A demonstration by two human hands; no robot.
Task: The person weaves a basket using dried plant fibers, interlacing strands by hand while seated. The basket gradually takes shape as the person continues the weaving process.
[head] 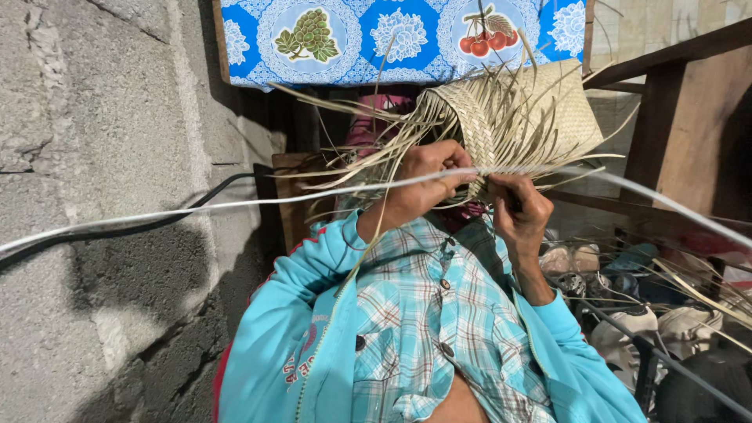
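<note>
Head view: half-woven palm-leaf basket (517,110) is gripped by left hand (427,176), fingers curled around strands; right hand (517,207) pinches one strip (313,198). Strip is best kept taut.

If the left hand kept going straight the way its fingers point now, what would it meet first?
The left hand points toward the right hand, with its fingers already in the loose straw strips of the woven basket. It would likely meet those strips first, then the right hand; depth is unclear.
</note>
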